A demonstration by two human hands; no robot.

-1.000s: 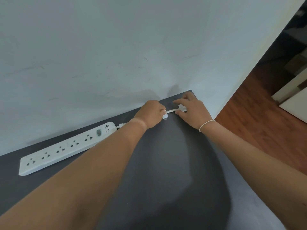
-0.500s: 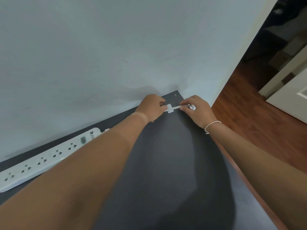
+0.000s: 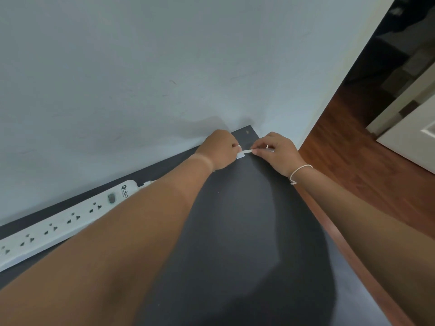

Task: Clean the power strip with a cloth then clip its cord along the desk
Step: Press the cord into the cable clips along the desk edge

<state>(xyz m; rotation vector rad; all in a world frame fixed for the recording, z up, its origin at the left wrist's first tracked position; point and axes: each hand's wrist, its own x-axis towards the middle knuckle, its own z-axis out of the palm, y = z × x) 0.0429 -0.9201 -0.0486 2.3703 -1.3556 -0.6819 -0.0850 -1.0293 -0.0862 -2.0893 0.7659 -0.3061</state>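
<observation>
A white power strip [image 3: 63,222] lies along the wall on the dark grey desk [image 3: 235,231], partly hidden by my left forearm. Its white cord [image 3: 247,151] shows as a short stretch between my two hands near the desk's far right corner. My left hand [image 3: 219,149] is closed around the cord at a small white clip [image 3: 240,156] that sits on the desk. My right hand [image 3: 274,150] pinches the cord just to the right of the clip. No cloth is in view.
A pale wall [image 3: 164,78] rises directly behind the desk. The desk's right edge [image 3: 334,234] drops to a wooden floor [image 3: 364,147]. A white door [image 3: 414,142] stands at the far right.
The view has shifted, so the power strip sits further left and lower. Both hands stay at the clip; the right hand's fingers have drawn closer to it along the cord.
</observation>
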